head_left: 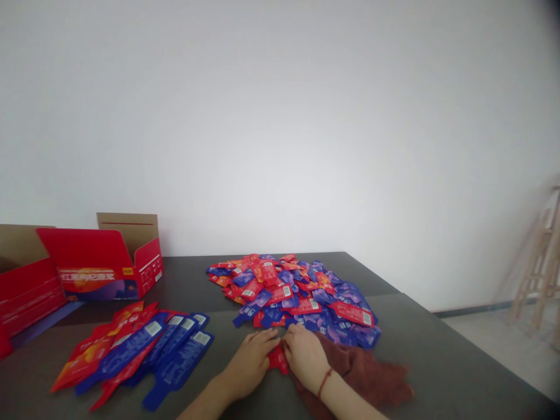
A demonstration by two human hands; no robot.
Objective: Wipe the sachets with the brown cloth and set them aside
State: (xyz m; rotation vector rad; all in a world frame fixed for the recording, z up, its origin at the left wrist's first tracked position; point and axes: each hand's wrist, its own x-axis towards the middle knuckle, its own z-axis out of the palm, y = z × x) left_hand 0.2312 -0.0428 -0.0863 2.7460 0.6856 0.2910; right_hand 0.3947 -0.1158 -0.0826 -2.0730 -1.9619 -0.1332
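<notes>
A small red sachet [278, 360] lies on the dark table, partly covered by both my hands. My left hand [250, 360] is closed over its left side, with the fingers bent and pressed together. From the right, my right hand [307, 357], with a red cord on the wrist, is closed over the sachet's other edge and a brown cloth [361, 373]. The cloth trails out to the right beneath that hand, its far end blurred. Just beyond my fingertips, a heap of red and purple-blue sachets [292, 293] spreads over the table.
Left of my hands, red and blue sachets [139, 350] lie overlapped in a loose fan. Behind them stands an open red carton [98, 274], with another red box [30, 291] at the left edge. A white wall closes off the back; a wooden ladder-like stand [540, 256] is far right.
</notes>
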